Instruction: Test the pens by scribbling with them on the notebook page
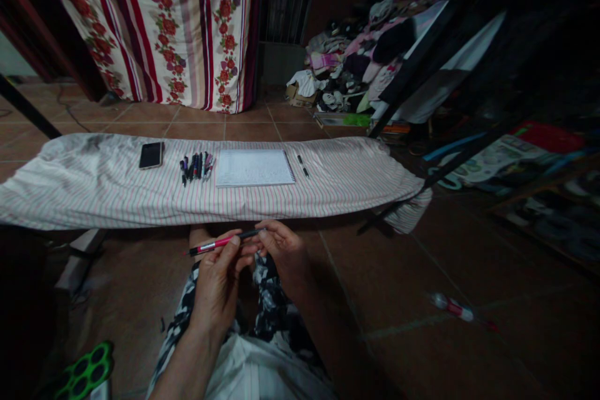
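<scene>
Above my lap, just short of the cloth-covered surface, both hands hold one red and black pen (220, 242). My left hand (220, 275) pinches it near the middle, its red end pointing left. The fingers of my right hand (285, 253) are closed on the dark end at the right. On the striped cloth (126, 200) lies a spiral notebook (253, 167) with faint writing on its page. Left of the notebook sits a bunch of several pens (195, 167). A single dark pen (303, 166) rests to its right.
A dark phone (151, 155) lies at the cloth's left part. Behind stand a flowered curtain (187, 31) and a heap of clothes (360, 56). A plastic bottle (452, 307) lies on the tiled floor at right; a green object with round holes (89, 369) is at lower left.
</scene>
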The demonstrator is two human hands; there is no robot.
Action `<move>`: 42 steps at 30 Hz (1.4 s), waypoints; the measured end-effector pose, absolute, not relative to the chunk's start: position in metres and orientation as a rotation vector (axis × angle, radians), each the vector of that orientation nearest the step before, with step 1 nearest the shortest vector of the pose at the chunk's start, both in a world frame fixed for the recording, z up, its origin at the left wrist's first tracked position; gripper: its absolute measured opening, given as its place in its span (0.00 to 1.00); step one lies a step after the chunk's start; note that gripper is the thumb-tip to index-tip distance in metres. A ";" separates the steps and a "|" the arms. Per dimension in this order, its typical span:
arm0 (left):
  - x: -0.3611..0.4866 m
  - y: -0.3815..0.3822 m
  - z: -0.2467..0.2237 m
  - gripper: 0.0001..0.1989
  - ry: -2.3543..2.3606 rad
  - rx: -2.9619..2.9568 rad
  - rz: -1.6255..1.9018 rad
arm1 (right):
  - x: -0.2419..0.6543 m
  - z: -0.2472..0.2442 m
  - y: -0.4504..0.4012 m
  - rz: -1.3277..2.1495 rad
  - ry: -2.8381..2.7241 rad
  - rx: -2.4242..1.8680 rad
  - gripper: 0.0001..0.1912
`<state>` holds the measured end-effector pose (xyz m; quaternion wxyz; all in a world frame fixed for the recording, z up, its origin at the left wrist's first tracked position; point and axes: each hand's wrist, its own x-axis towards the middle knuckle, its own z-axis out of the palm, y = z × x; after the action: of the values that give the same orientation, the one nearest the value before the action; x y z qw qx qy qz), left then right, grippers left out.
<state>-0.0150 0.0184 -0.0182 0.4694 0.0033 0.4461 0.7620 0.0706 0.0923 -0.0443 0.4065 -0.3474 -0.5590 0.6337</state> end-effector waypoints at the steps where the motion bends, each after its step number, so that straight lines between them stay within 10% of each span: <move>1: -0.015 0.018 -0.019 0.10 1.088 0.010 1.871 | 0.071 -0.045 0.093 1.608 -1.403 -0.867 0.12; 42: -0.014 0.021 -0.020 0.12 1.076 0.003 1.893 | 0.071 -0.046 0.094 1.625 -1.365 -0.843 0.13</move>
<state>-0.0135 0.0211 -0.0197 0.4636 0.0013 0.4377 0.7704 0.0710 0.0941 -0.0456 0.4157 -0.3358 -0.5436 0.6472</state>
